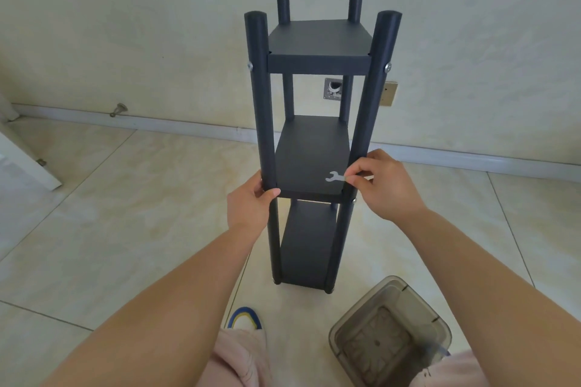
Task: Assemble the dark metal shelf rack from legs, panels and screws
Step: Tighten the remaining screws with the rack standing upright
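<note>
Rack: the dark metal shelf rack (314, 141) stands upright on the tiled floor (110, 214), at the centre of the view, near the wall (157, 25) at 12 o'clock.
Long axis: vertical; the four round legs run floor to top, their capped ends pointing up towards the camera.
Panels: three flat panels sit between the legs, the top panel (319, 36) near the leg ends, the middle panel (311, 157) at hand height, the bottom panel (306, 245) just above the floor.
Screws: a silver screw head shows on the outer side of each near leg at the top panel, the left screw (250, 66) at 9 o'clock of that panel's front edge, the right screw (387, 67) at 3 o'clock.
Left hand (251, 201): its grip is wrapped round the near left leg (262, 104) at the middle panel's level, thumb across the front.
Right hand (382, 185): its grip pinches one end of a small flat silver wrench (334, 177) between thumb and fingers, beside the near right leg (371, 97).
Wrench: lies roughly level over the middle panel's near right corner, its open jaw pointing to 9 o'clock.
Bin: a translucent grey container (390, 333) sits on the floor at 5 o'clock of the rack's foot.
Slipper: a blue and yellow toe (244, 319) shows at 7 o'clock of the rack's foot.
</note>
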